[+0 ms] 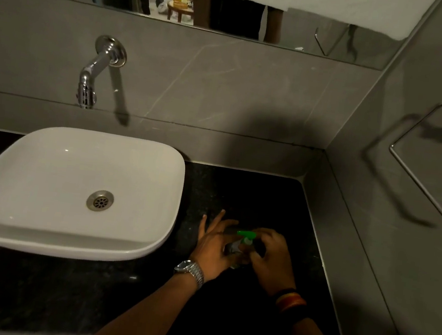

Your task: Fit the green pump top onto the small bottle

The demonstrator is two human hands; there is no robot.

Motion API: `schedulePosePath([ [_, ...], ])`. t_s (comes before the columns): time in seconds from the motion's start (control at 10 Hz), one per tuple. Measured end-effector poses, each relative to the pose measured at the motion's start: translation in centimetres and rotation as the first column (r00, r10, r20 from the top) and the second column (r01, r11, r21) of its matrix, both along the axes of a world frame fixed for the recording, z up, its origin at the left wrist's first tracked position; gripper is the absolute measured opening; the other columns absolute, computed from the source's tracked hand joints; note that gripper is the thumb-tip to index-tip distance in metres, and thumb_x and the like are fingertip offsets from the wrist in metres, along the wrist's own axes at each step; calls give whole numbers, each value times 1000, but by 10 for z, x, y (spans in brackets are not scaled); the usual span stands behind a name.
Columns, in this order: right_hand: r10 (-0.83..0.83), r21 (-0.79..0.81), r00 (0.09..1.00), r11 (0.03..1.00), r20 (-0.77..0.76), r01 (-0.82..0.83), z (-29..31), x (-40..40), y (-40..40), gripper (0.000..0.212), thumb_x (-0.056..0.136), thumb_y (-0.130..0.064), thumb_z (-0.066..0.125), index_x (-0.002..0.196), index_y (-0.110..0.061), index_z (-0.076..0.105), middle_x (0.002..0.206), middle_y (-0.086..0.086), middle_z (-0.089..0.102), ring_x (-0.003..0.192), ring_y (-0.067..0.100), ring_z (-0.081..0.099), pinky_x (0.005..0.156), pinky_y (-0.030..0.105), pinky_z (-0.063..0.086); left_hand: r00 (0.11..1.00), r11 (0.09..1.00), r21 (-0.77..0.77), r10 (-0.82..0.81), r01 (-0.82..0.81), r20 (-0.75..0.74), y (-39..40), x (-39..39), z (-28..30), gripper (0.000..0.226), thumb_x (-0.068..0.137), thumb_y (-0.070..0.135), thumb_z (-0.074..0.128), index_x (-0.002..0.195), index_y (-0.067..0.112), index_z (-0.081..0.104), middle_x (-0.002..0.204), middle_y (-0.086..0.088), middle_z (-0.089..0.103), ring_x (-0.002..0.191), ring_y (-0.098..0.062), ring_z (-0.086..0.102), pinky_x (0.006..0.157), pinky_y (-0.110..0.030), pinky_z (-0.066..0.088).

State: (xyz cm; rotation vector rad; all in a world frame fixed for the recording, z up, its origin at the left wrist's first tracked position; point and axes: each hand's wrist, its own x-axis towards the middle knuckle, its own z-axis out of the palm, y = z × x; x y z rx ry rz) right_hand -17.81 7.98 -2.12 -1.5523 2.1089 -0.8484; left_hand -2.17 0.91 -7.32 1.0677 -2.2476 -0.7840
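Two bare hands meet over the black speckled stone counter (239, 192), right of the white ceramic basin (39, 228). Left hand (213, 247) steadies the small clear bottle (233, 249), fingers (219, 218) partly spread; right hand (270, 257) fingers clench the green plastic pump top (246, 235) at its neck.

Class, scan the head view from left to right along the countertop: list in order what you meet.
Basin → left hand → green pump top on the small bottle → right hand → side wall.
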Motion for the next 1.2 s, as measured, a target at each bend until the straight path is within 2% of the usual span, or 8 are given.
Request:
schedulePosePath([
  [0.1,121,-30,993,992,4,-121,25,-9,-4,50,71,-41,80,118,-27,67,128,-3,55,121,11,48,105,31,40,1000,1000,21,-12,12,-14,1,-1,2,50,75,65,64,121,46,65,148,14,47,153,-8,7,122,-46,-16],
  [0.3,387,138,881,922,-273,-362,67,-14,-20,23,75,-36,73,98,-38,71,132,-4,56,130,21,44,107,49,38,999,996,81,-29,31,-21,0,0,6,45,78,58,73,120,43,67,151,14,44,152,-5,4,116,-34,-26],
  [0.4,508,275,784,859,-357,-432,81,-13,-24,24,78,-30,66,101,-36,70,136,-3,53,136,23,37,111,47,30,999,997,73,-31,32,-18,1,1,7,47,77,58,74,121,43,67,149,17,44,149,-1,2,116,-33,-27],
  [0.5,544,285,747,838,-382,-465,87,-12,-24,22,78,-24,61,96,-30,71,135,-1,54,136,24,38,110,44,29,999,996,87,-35,37,-25,2,1,6,47,76,57,75,120,44,67,148,19,44,151,-3,4,119,-40,-21],
  [0.7,550,286,777,832,-307,-476,89,-10,-23,16,76,-16,67,82,-29,74,133,-3,55,135,21,39,112,43,28,999,992,117,-39,40,-9,1,1,9,46,78,58,74,121,44,67,151,19,41,150,-1,0,119,-41,-21],
  [1.0,506,211,819,861,-272,-462,78,-15,-20,24,73,-12,67,80,-34,73,135,-8,54,134,18,41,111,49,32,999,990,134,-37,34,21,-1,1,8,48,76,60,75,121,46,66,152,20,39,152,-3,-3,119,-44,-22],
  [1.1,486,161,842,873,-233,-460,80,-17,-16,32,73,-8,64,85,-36,74,140,-7,53,136,19,40,112,52,31,994,992,117,-56,45,91,2,2,16,63,69,67,76,126,46,60,160,15,29,153,-9,-10,117,-47,-26],
  [1.2,431,66,877,902,-213,-428,78,-25,-14,42,72,-6,60,97,-37,73,140,-4,53,136,21,41,113,52,33,978,992,102,-92,74,189,-2,10,17,101,55,75,78,143,41,42,167,7,13,153,-14,-17,117,-51,-26],
])
